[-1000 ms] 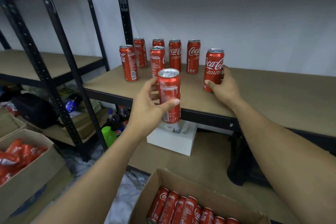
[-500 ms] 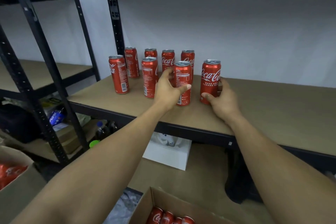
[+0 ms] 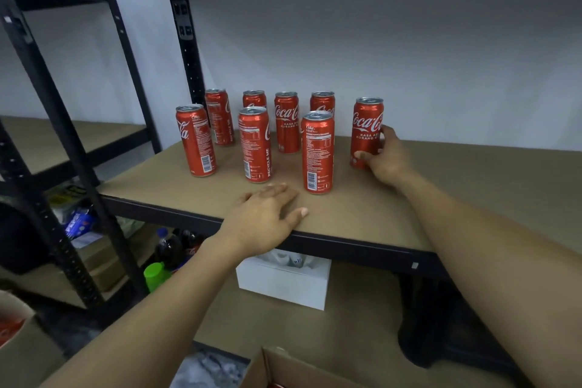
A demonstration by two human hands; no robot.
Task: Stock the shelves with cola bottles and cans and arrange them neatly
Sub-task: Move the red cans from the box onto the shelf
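Gripping the rightmost can (image 3: 365, 126) low on its body, the right hand (image 3: 382, 156) has its thumb across the front and its fingers curled round the far side, right of centre in the frame. The left hand (image 3: 264, 214) lies flat and relaxed on the shelf board (image 3: 472, 186) by the front edge, holding nothing, just below and left of the nearest can (image 3: 317, 151). Eight red cola cans (image 3: 286, 121) stand upright on the board in two loose rows, four at the back and four in front, around the middle of the frame.

The main risk, as I judge it, is tipping. These cans are tall and slim, so a sideways push given high up, or a slide that catches on the board, could topple the held can into its neighbour and set off the rest. The front row is also uneven. The nearest can sits closer to the edge than the others, and a careless lift of the left hand could clip it and send it off the shelf towards the cardboard box (image 3: 283, 365) at the bottom of the frame. Spacing is a lesser worry: the held can stands apart from the row, and letting go there would leave the line ragged.
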